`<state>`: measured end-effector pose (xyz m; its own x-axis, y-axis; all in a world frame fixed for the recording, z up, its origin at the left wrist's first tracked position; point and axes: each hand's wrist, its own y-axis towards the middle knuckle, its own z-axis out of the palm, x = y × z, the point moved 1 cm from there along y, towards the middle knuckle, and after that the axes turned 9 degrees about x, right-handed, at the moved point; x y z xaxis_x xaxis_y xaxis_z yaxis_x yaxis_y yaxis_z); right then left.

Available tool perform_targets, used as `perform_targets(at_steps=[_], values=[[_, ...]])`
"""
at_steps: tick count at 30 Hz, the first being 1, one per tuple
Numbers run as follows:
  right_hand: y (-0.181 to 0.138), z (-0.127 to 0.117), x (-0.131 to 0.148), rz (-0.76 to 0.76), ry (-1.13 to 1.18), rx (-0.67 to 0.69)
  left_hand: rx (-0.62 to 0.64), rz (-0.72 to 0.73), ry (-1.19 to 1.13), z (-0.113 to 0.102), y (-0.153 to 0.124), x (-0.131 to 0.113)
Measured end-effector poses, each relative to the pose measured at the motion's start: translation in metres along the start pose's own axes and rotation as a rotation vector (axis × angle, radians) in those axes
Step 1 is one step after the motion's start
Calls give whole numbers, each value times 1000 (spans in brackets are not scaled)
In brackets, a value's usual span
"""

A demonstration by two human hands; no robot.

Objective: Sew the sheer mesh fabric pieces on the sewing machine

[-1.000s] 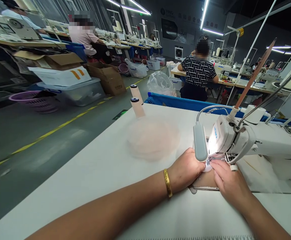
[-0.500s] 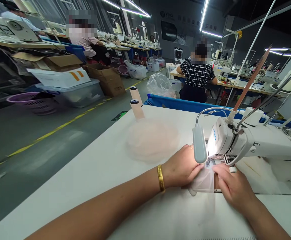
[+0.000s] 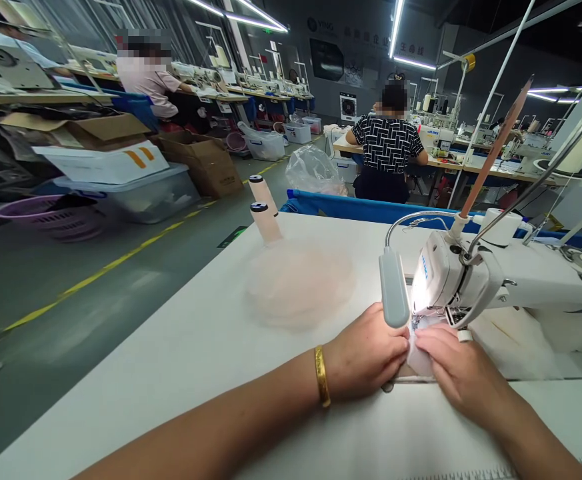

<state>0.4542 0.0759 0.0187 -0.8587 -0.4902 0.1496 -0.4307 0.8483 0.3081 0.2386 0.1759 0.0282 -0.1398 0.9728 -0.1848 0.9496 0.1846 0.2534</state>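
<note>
My left hand [image 3: 368, 350], with a gold bangle [image 3: 322, 376] on the wrist, rests on the white table [image 3: 195, 347] and pinches a small piece of sheer pale fabric [image 3: 421, 363]. My right hand [image 3: 451, 363] presses the same piece from the right, fingers closed over it. Both hands sit just under the needle area of the white sewing machine [image 3: 495, 287], lit by its grey gooseneck lamp [image 3: 393, 297]. The fingertips are partly hidden behind the lamp head.
A round pile of pale pink sheer fabric [image 3: 301, 283] lies behind my left hand, with two thread cones [image 3: 265, 213] beyond it. A blue bin edge [image 3: 351, 205] borders the table's far side. Other people sit at machines farther back; boxes and tubs line the aisle at left.
The small fabric piece was lifted and bunched between my hands half a second ago; now it lies flatter under the needle with both hands pressed closer together.
</note>
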Motion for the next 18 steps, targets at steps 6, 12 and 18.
perform_targets(at_steps=[6,12,18], values=[[2,2,-3,68,-166,-99,-28,19,-6,5,0,-5],[4,5,11,-70,2,32,-45,29,-16,4,-1,-7],[2,8,9,-46,13,36,-22,-11,-3,6,-4,-9]])
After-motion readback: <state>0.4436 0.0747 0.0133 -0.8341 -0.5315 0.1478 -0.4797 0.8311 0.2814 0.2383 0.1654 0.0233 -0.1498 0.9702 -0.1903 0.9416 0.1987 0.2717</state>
